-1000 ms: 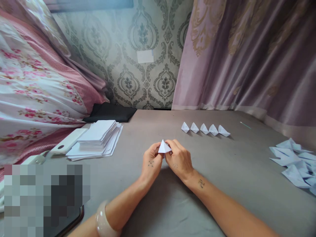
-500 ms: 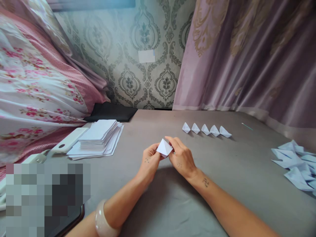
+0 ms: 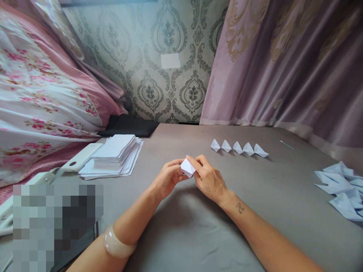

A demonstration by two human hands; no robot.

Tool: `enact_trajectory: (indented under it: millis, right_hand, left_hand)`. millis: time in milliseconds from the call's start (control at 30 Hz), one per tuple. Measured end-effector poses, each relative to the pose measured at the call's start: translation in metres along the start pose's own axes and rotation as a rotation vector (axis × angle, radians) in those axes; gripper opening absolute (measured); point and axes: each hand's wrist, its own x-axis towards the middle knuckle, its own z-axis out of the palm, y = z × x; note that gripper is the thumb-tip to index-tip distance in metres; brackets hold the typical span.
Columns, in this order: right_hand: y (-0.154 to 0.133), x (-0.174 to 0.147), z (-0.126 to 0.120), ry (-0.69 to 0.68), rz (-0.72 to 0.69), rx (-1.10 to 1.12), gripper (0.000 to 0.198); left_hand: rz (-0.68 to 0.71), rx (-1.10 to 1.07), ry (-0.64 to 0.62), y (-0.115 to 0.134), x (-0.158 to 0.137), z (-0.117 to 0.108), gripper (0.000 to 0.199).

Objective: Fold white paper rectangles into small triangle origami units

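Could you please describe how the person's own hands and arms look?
The left hand and right hand wear no gloves; no sleeves show. The left forearm carries a thick, glossy, pale bangle. The right forearm has a dark hooked-cross mark, and small dark dots mark the right hand.

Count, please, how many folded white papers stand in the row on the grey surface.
5, beyond the right hand, from left to right: leftmost paper, second paper, middle paper, fourth paper, rightmost paper. None in this row appears hidden.
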Motion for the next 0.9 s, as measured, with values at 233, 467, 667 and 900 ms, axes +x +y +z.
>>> enact_trajectory:
  millis: [233, 467, 667, 900]
  right_hand:
    - [0.002, 0.006, -0.003, 0.048, 0.078, 0.359, 0.053]
    - [0.007, 0.016, -0.004, 0.035, 0.448, 0.982, 0.028]
    - [0.009, 0.015, -0.005, -0.023, 0.541, 1.018, 0.028]
    - [0.010, 0.013, -0.008, -0.121, 0.631, 1.106, 0.027]
  left_hand:
    - [0.070, 0.138, 0.140, -0.005, 0.002, -0.006, 0.037]
    - [0.105, 0.264, 0.053, -0.005, -0.001, 0.005, 0.037]
    - [0.040, 0.275, 0.067, -0.005, -0.001, 0.004, 0.032]
    - [-0.008, 0.392, 0.179, -0.005, 0.002, -0.003, 0.030]
